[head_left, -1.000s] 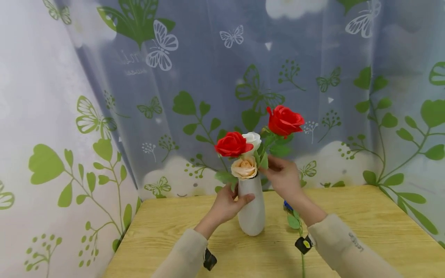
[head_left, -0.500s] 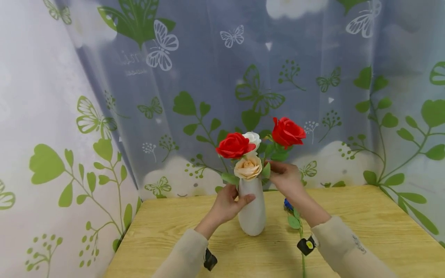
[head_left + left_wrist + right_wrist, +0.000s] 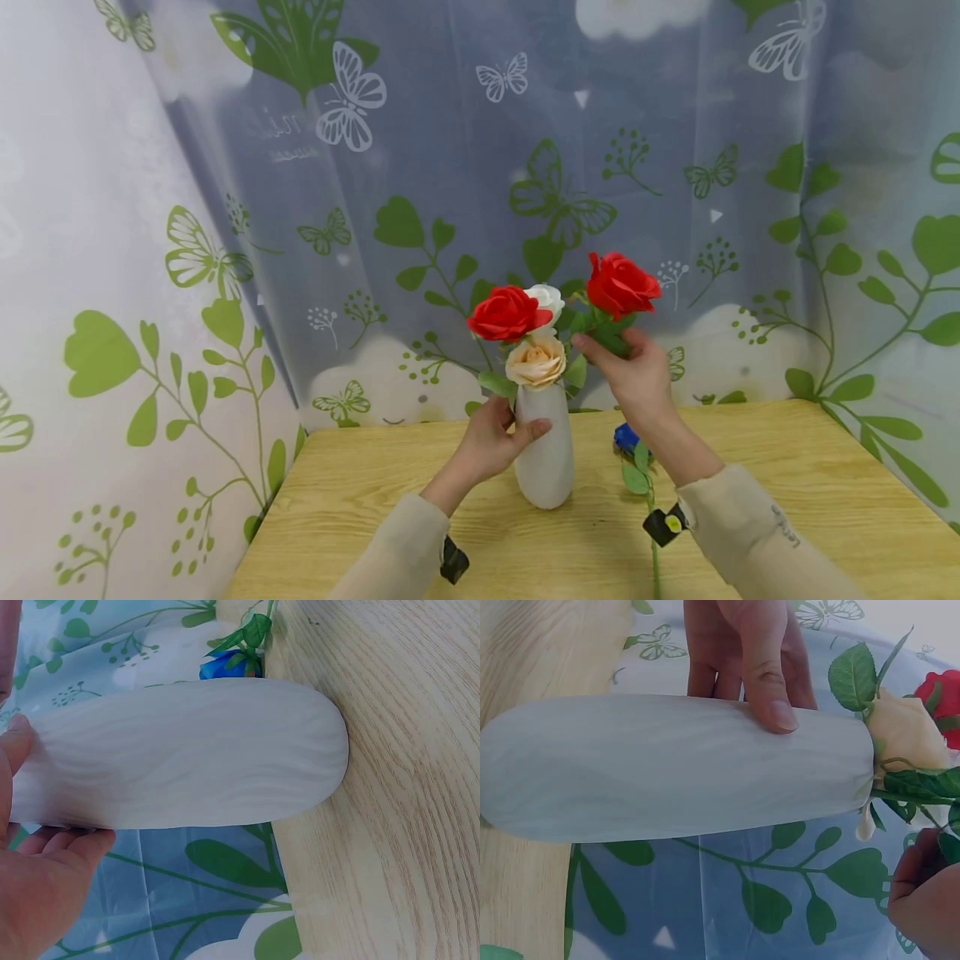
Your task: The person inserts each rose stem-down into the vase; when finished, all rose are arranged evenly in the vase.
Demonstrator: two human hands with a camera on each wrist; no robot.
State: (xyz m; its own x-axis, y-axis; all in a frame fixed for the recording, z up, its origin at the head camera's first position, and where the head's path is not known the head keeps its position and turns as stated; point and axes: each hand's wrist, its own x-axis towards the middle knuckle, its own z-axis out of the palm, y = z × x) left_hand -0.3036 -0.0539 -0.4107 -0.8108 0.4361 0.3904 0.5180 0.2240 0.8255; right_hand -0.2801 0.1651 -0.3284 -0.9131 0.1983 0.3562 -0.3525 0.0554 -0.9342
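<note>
A white vase [image 3: 543, 454] stands on the wooden table, holding several roses. My left hand [image 3: 489, 443] grips its neck, thumb across the front; the left wrist view shows the fingers wrapping the vase's other side. At the mouth sit a peach rose [image 3: 536, 362], a white rose [image 3: 546, 303] and a red rose [image 3: 508, 313] leaning left. Another red rose [image 3: 622, 286] rises to the right, its stem running into the vase. Just under this bloom, my right hand [image 3: 640, 375] pinches among its green leaves, hiding part of the stem.
A blue rose [image 3: 628, 439] lies on the table [image 3: 360, 500] right of the vase, its stem pointing toward the front edge below my right wrist. A patterned curtain [image 3: 450, 167] hangs close behind the table's back edge.
The right-hand red rose has sunk lower. My right hand has shifted from beside the vase mouth up and right to the leaves under that bloom. My left hand stays on the vase.
</note>
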